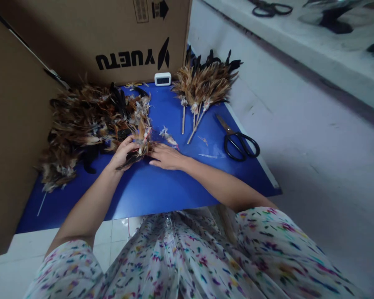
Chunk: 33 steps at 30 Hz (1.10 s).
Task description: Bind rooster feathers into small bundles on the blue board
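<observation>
In my left hand (124, 153) is a small bunch of brown feathers (139, 146), its fingers closed around it at the near right edge of a big feather pile (87, 114). My right hand (167, 157) lies low over the blue table with fingers stretched toward the bunch; its fingertips meet the feathers and are partly hidden there. Just beyond the right hand lies a loose whitish feather tuft (168, 136) with a bit of pink at its end.
Several feather bundles on sticks (205, 81) lie at the back right. Black-handled scissors (241, 145) rest near the table's (137, 193) right edge, beside the wall. A small white digital display (162, 79) stands before a cardboard box (127, 37). Cardboard also borders the left.
</observation>
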Motion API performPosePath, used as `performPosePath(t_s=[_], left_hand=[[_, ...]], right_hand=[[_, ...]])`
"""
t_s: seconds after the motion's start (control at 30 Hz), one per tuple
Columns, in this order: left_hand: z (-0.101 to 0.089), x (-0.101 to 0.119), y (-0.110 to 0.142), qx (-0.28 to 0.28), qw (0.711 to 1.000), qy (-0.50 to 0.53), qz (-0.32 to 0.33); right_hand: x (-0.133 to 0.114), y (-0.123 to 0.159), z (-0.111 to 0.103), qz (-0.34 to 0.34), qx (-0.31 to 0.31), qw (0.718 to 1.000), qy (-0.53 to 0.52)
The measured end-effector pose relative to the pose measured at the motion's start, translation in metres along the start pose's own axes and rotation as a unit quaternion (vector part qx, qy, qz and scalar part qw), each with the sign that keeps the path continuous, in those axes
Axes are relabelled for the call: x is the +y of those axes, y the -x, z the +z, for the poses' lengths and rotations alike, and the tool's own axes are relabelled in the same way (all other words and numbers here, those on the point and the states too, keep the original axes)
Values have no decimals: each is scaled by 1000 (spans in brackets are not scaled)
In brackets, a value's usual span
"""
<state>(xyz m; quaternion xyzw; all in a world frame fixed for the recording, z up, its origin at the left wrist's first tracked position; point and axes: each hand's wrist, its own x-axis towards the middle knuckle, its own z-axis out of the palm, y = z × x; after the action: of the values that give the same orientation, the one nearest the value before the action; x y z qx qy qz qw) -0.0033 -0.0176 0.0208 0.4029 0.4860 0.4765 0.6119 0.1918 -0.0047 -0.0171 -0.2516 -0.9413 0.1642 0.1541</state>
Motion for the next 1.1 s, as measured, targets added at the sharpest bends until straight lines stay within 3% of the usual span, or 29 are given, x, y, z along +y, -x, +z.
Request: performPosePath(t_s=[0.13,0.23,0.33,0.63,0.83,0.93,1.1], left_hand=[[-3,-3,-3,16,1000,-12,-9],[-5,-5,-6,24,999,-22,-1],[-4,-7,-6,22,999,-26,3],[8,-5,0,26,999,-31,-20],[10,-3,3,10,1000,5,-18],[9,-7,4,18,999,-36,0],[9,-19,3,29,973,-198,120]], right_hand=[[14,-14,-4,130,88,985,-75],[19,-18,-5,216,185,937,-205],[20,-19,-2,235,236,883,-330],[9,-24,-1,241,227,780,-530],[8,-19,-7,252,225,738,-585],[5,-19,-6,247,225,730,-596],[-1,-19,-1,246,211,735,-596]])
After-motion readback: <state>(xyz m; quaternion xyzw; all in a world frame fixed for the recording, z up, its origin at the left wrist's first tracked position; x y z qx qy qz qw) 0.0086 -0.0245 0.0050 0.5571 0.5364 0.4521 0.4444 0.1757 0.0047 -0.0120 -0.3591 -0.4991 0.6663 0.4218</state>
